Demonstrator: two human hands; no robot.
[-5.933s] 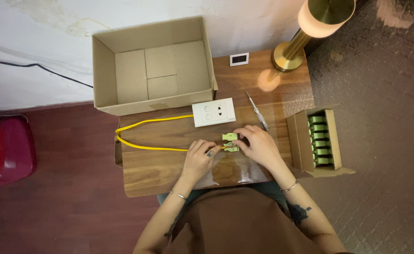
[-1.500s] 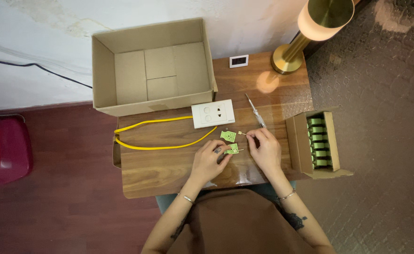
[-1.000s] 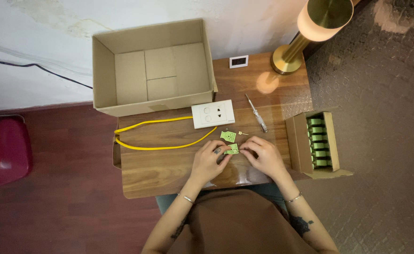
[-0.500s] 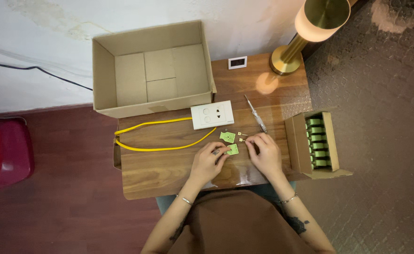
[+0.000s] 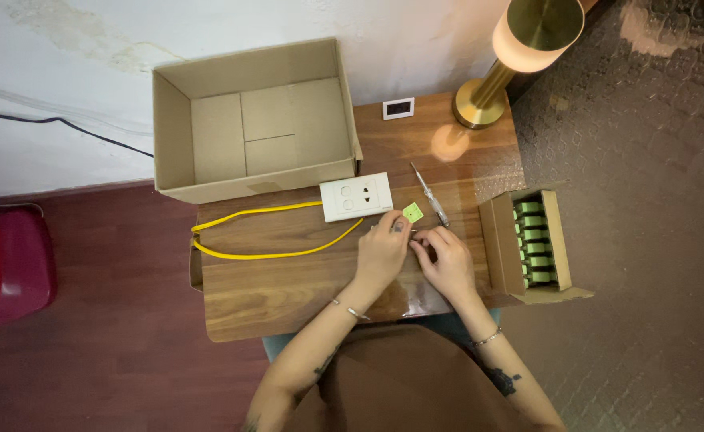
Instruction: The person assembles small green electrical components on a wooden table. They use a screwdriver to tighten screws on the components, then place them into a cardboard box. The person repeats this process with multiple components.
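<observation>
1. Head view: the left hand (image 5: 381,250) and right hand (image 5: 448,260) are meeting fingertip to fingertip mid-table, curled; what they are pinching is too small to tell.
2. A green piece (image 5: 412,213) is lying just beyond them, between the white socket plate (image 5: 356,197) and the screwdriver (image 5: 431,194).
3. A yellow cable (image 5: 264,234) is looping toward the table's (image 5: 288,288) left edge; a small box (image 5: 528,244) is sitting at the right edge.

1. The small table (image 5: 288,288) is brown wood with dark stripes.
2. The wire (image 5: 248,254) is yellow.
3. The socket plate (image 5: 356,197) is white.
4. The little square piece (image 5: 412,213) is light green.
5. The big open box (image 5: 252,120) is tan cardboard.
6. The small box (image 5: 502,254) is tan, with green parts (image 5: 532,244) inside.
7. The lamp (image 5: 512,56) is gold.
8. The floor (image 5: 96,360) is dark red.
</observation>
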